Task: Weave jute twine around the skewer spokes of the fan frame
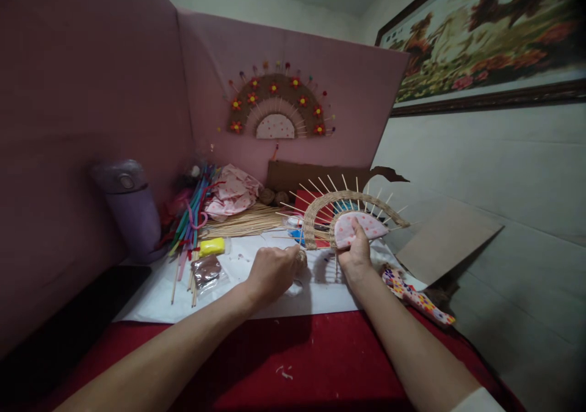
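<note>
My right hand grips a half-round fan frame by its pink dotted fabric base. Thin wooden sticks radiate from the frame, and a band of jute twine is woven around them. The fan stands upright over a white sheet. My left hand is closed on a ball of jute twine beside the fan's lower left corner. A finished fan with red flowers hangs on the pink board behind.
A purple flask stands at left. Coloured pipe cleaners, a bundle of sticks, pink fabric, a yellow object and a brown packet lie on the sheet. Cardboard and patterned scissors sit at right.
</note>
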A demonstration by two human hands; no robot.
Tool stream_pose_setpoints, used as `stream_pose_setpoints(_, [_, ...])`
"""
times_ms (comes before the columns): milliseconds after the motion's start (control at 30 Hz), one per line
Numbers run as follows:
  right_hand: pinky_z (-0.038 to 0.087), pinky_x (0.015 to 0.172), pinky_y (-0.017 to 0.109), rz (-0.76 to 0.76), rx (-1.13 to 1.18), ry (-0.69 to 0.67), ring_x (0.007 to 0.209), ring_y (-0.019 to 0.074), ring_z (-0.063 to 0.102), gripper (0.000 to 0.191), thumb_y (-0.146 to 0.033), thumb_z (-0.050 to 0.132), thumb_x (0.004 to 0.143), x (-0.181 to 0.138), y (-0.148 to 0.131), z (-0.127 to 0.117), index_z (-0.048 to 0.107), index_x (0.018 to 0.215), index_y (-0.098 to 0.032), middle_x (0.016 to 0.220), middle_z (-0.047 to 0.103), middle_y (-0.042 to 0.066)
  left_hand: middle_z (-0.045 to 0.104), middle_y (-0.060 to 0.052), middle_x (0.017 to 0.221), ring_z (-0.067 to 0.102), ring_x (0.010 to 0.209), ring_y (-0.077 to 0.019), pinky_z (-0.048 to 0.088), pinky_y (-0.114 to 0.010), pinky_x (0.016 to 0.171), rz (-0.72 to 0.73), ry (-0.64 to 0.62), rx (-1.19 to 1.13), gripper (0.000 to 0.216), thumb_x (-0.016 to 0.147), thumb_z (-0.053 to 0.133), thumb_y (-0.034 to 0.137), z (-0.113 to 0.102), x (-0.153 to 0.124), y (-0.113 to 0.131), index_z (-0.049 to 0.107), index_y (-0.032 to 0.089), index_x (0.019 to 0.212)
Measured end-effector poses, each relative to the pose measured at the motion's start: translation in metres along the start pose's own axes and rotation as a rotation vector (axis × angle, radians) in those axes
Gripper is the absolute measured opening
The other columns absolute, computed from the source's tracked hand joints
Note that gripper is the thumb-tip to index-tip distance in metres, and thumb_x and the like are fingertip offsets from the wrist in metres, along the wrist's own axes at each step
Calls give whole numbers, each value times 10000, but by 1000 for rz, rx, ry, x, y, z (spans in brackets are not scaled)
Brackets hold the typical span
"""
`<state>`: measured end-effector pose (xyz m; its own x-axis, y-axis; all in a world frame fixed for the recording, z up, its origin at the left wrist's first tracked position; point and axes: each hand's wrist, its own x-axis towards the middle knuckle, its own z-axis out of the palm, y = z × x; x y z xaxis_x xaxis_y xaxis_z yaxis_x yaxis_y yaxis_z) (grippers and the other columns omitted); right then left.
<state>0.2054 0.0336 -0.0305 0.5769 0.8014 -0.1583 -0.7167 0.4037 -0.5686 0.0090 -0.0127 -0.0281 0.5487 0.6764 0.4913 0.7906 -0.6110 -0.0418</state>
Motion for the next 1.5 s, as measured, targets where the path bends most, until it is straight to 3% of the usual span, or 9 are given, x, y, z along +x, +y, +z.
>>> stream_pose_setpoints(267, [529, 609, 218, -5, 9, -14, 637, 95, 606, 194, -263, 609, 704, 5, 2, -3, 571, 876, -180, 750, 651, -34, 671, -41, 656, 613, 576, -198, 341, -266, 507, 8, 35, -46, 285, 853, 346, 236, 0, 0, 3, 611, 200, 950])
stream_pose_setpoints(433, [518, 526, 211, 21, -9, 29, 578, 97, 596, 174, -265, 614, 697, 1, -2, 0, 571, 847, -189, 702, 644, -45, 673, -51, 667, 610, 582, -180, 340, -256, 526, 5, 31, -61, 299, 867, 336, 249, -1, 0, 1, 624, 187, 916])
stream_pose_setpoints(933, [537, 572, 239, -2, -8, 28, 576, 105, 600, 142, -231, 596, 683, 5, -8, -2, 569, 810, -175, 680, 640, -39, 690, -61, 747, 619, 660, -206, 381, -294, 583, -100, 11, -19, 360, 809, 383, 186, -22, 4, -6, 641, 266, 1047])
stream_pose_setpoints(1167, [541, 567, 253, -19, -36, 20, 568, 110, 603, 182, -247, 586, 681, 12, -9, -5, 565, 851, -186, 674, 636, -46, 698, -66, 784, 622, 717, -211, 403, -313, 647, -206, 33, -50, 360, 793, 396, 179, -31, 8, -17, 677, 277, 994])
stream_pose_setpoints(1267, [539, 542, 258, -31, -34, 20, 562, 115, 607, 189, -237, 582, 675, 16, -10, -7, 563, 857, -188, 670, 634, -47, 702, -55, 825, 615, 750, -198, 409, -307, 684, -259, 60, -196, 345, 783, 408, 184, -29, 11, -26, 697, 269, 951])
stream_pose_setpoints(1367, [538, 533, 264, -26, -24, 5, 566, 122, 611, 190, -226, 576, 674, 18, -9, -8, 565, 857, -178, 669, 638, -35, 699, -31, 832, 594, 749, -165, 413, -272, 671, -305, 52, -500, 321, 749, 437, 175, -21, 15, -33, 715, 244, 895])
stream_pose_setpoints(1500, [536, 545, 241, -19, -22, -16, 582, 118, 614, 188, -227, 583, 669, 19, -8, -10, 567, 845, -164, 679, 644, -22, 552, 5, 494, 425, 458, -91, 322, -211, 464, -452, -151, -978, 335, 680, 474, 129, -8, 19, -33, 707, 148, 920])
